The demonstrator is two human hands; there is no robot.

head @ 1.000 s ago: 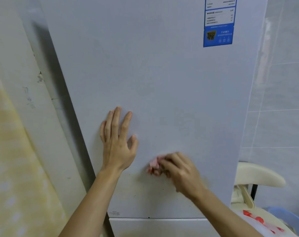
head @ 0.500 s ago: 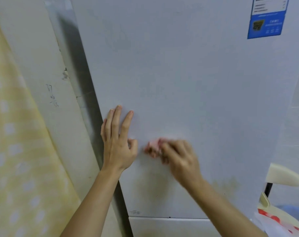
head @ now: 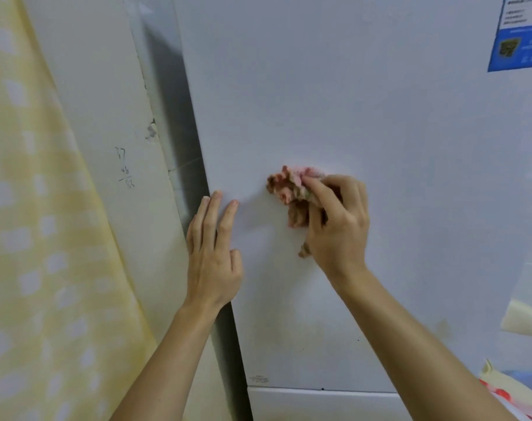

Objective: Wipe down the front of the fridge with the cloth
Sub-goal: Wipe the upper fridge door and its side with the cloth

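Cloth (head: pixel 292 192), pink and bunched into a wad, pressed against the fridge front (head: pixel 349 101) well below and to the left of the blue label (head: pixel 516 41). The right hand (head: pixel 337 226) grasps it, fingers and thumb curled round the wad, with a scrap of fabric showing under the heel of the palm. The left hand (head: pixel 213 253) lies flat on the panel with straight fingers and holds nothing. It sits farther from the label than the cloth, near the wad but apart from it, at the door's outer edge. The panel's long axis runs vertically. A broad stretch of it lies between the cloth and the label, and faint yellowish marks (head: pixel 319 329) lie lower still from the label, just above the seam (head: pixel 319 388). Either stretch is probably reached by the right hand alone, since it already carries the cloth and stands nearer the label. The left hand appears only to brace.
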